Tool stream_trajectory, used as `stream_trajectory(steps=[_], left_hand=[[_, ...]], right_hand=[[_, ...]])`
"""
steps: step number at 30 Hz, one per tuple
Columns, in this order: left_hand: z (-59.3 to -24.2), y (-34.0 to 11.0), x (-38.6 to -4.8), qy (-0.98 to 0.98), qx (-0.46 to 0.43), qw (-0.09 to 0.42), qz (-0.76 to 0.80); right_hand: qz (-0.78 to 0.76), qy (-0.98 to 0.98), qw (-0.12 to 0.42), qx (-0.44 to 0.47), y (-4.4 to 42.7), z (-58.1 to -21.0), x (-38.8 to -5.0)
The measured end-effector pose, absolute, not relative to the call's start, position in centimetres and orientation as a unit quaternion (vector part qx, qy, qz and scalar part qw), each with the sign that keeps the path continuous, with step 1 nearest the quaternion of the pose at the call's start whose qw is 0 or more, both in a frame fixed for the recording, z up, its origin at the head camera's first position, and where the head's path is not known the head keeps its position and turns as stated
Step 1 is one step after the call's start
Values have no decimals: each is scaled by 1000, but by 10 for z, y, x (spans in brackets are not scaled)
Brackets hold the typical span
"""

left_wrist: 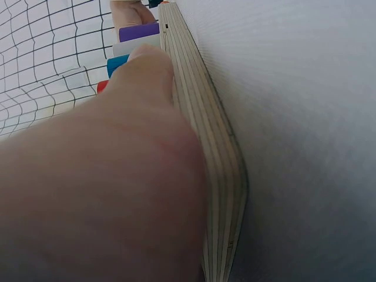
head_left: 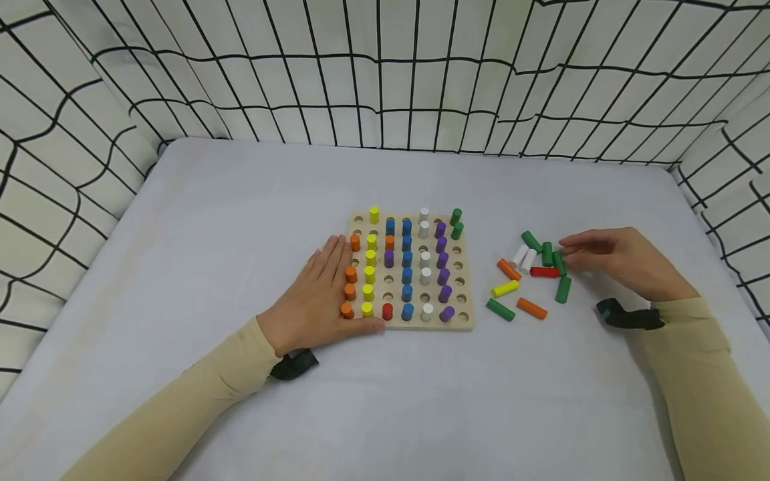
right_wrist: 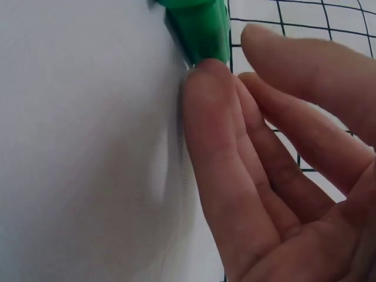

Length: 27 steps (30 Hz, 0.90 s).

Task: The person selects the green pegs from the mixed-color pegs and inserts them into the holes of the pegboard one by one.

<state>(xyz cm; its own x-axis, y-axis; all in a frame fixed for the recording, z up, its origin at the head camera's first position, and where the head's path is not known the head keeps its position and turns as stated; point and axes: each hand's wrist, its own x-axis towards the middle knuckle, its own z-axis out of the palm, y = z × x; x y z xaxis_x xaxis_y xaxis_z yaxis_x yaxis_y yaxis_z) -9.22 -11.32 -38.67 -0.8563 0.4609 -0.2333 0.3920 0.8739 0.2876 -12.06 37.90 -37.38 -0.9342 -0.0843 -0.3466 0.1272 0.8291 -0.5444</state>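
Note:
My left hand [head_left: 321, 294] lies with straight fingers along the left side of a wooden pegboard [head_left: 434, 300]. Its thumb rests along the front edge, close up in the left wrist view beside the board's layered side [left_wrist: 214, 153]. Columns of coloured pegs stand in the holes, among them blue pegs [head_left: 407, 275] and purple pegs [head_left: 444, 276]. My right hand [head_left: 619, 264] reaches from the right to a loose pile, its fingertips at a green peg [head_left: 559, 263]. In the right wrist view a green peg [right_wrist: 202, 35] is just beyond one fingertip, and the thumb stands apart.
The loose pile on the white tabletop [head_left: 421, 407] includes a red peg [head_left: 544, 272], a yellow peg [head_left: 504, 288], orange pegs [head_left: 532, 308], white pegs [head_left: 529, 260] and several green ones. Black wire mesh [head_left: 379, 80] stands along the back and sides.

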Motion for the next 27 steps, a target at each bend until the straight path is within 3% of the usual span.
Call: stream_trajectory(steps=[27], left_hand=[[-387,-113,-92,956,221,151,122]], right_hand=[[-240,949,200,38,362,-366,-121]])
